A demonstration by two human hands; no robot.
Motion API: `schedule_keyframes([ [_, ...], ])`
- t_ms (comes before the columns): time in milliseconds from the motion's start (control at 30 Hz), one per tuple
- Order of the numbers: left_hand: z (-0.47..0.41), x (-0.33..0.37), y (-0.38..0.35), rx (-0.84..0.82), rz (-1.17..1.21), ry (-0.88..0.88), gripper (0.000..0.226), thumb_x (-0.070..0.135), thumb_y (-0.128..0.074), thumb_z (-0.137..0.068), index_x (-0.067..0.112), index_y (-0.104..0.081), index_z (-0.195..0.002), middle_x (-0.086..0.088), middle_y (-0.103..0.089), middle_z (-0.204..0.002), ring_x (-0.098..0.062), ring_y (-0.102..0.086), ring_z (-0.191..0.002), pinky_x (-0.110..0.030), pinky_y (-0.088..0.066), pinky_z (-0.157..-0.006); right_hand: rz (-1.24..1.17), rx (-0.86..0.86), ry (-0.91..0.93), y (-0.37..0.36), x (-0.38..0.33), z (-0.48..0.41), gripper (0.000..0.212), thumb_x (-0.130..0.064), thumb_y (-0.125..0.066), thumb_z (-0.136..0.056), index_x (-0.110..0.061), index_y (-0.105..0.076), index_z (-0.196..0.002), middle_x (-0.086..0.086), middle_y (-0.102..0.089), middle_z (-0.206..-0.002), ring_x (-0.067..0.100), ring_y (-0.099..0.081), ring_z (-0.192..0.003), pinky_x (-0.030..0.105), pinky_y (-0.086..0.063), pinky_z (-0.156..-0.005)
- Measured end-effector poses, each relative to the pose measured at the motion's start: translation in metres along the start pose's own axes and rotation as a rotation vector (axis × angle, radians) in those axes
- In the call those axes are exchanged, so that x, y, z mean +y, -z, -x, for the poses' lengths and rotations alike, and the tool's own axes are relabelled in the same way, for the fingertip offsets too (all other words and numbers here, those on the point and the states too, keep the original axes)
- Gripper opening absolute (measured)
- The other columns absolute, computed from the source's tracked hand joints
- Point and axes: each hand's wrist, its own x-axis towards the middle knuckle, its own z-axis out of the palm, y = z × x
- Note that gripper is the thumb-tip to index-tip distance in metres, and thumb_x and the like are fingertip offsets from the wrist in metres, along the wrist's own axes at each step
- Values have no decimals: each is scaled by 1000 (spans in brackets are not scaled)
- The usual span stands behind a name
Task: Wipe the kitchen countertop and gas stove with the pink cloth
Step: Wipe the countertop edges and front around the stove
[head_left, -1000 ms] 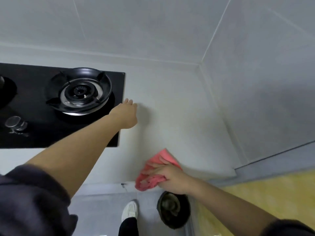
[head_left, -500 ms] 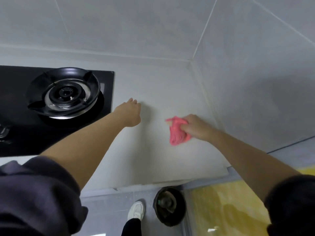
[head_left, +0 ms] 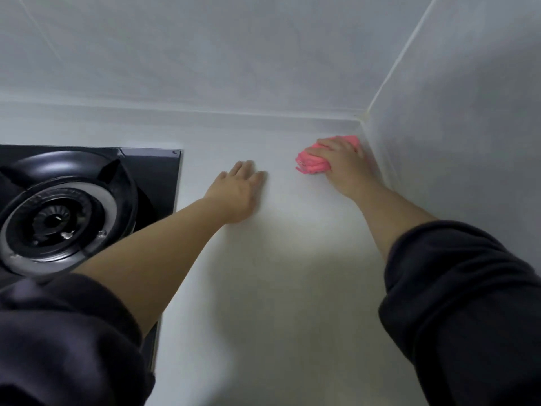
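The pink cloth (head_left: 311, 162) is bunched on the white countertop (head_left: 278, 273) in the far right corner, close to the side wall. My right hand (head_left: 341, 165) grips it from above, fingers curled over the cloth, and hides most of it. My left hand (head_left: 238, 191) rests flat on the countertop, fingers straight, just right of the black gas stove (head_left: 158, 177). The stove's round burner (head_left: 55, 221) with its pan support shows at the left edge.
Grey tiled walls meet in a corner (head_left: 363, 115) right behind the cloth. The side wall (head_left: 453, 142) runs along the countertop's right edge. My dark sleeves fill the lower left and lower right of the view.
My right hand has carried the pink cloth from the counter's front edge back into the far right corner. My view has moved closer to the counter; the left hand stays planted beside the stove.
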Motion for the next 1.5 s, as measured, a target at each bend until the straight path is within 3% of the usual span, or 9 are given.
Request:
schedule_keyframes([
  [233, -25, -17, -22, 73, 39, -36, 54, 27, -37, -97, 25, -24, -150, -9, -5, -161, -25, -6, -148, -41, -14, -116, 17, -211, -79, -38, 9, -21, 61, -16, -36, -98, -50, -20, -146, -12, -7, -161, 39, -5, -146, 67, -13, -110],
  [733, 106, 83, -25, -188, -135, 15, 54, 35, -32, -100, 24, -14, -150, -11, 2, -159, -29, -2, -147, -51, -26, -110, -82, -331, -64, -38, -24, 199, 65, -12, -40, -93, -48, -26, -145, -9, -7, -161, 28, -9, -148, 57, -17, -115],
  [867, 189, 115, -44, -213, -190, -22, 50, 33, -33, -99, 19, -20, -146, -14, -8, -155, -31, -9, -143, -47, -36, -101, -89, -392, -30, -37, -54, 296, 63, -12, -41, -92, -46, -30, -144, -9, -14, -160, 25, -15, -148, 52, -19, -116],
  [967, 250, 139, -61, -221, -201, -74, 46, 28, -28, -99, 17, -22, -144, -16, -9, -155, -31, -2, -145, -47, -26, -110, -154, -450, 39, -22, -85, 360, 56, -6, -43, -92, -34, -45, -141, -2, -28, -156, 18, -27, -143, 31, -20, -117],
  [1033, 278, 151, -60, -223, -188, -93, 48, 27, -26, -101, 19, -19, -147, -16, -3, -157, -31, 4, -146, -49, -18, -115, -197, -566, 48, 3, -106, 385, 44, -7, -45, -92, -23, -58, -131, 1, -48, -145, 12, -48, -126, 19, -34, -101],
  [1100, 294, 158, -54, -250, -172, -101, 54, 30, -29, -102, 22, -10, -152, -14, 4, -160, -32, 8, -147, -50, -13, -118, -255, -684, -26, 26, -120, 394, 31, -12, -46, -93, -14, -67, -116, 7, -64, -126, 4, -61, -87, 15, -43, -75],
  [1233, 336, 160, -36, -268, -180, -101, 59, 33, -34, -101, 22, -10, -154, -10, 5, -161, -29, 11, -148, -49, -9, -119, -414, -806, -140, 50, -156, 414, 36, 1, -43, -92, -2, -57, -125, 10, -63, -116, 3, -59, -94, 4, -42, -68],
  [1400, 389, 116, 6, -191, -157, -88, 56, 28, -40, -98, 19, -22, -151, -8, -8, -161, -25, 6, -149, -46, -12, -119, -534, -793, -179, 57, -214, 413, 45, -3, -47, -82, -14, -60, -124, 10, -64, -122, 25, -60, -112, 35, -47, -98],
  [1500, 429, 79, 28, -142, -86, -23, 56, 27, -43, -98, 18, -26, -150, -7, -16, -159, -24, 0, -149, -44, -17, -119, -599, -768, -184, 60, -262, 407, 29, -7, -49, -81, -14, -66, -105, 9, -67, -95, 26, -62, -87, 32, -49, -74],
])
